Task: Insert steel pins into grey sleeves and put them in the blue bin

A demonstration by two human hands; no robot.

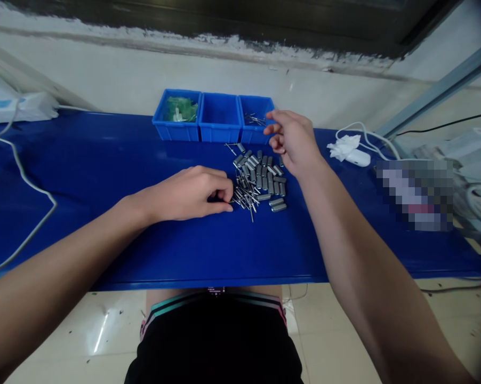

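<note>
My left hand (196, 193) is at the left edge of a heap of thin metal pins (246, 194), which look like blind rivets. Its thumb and curled forefinger pinch the end of one pin, mostly hidden by the fingertips. Against the heap's right side lie many short grey metal cylinders (270, 184). My right hand (290, 136) hovers at the front right corner of the right blue bin (256, 133), fingers apart, with nothing visible in them. Several thin pins (256, 119) lie inside that bin.
The middle blue bin (220, 133) and the left blue bin (176, 132), with a green bag (184, 108) in it, stand beside it along the wall. A white cable (28, 184) crosses the blue table (184, 256) at left. White crumpled tissue (344, 146) lies right.
</note>
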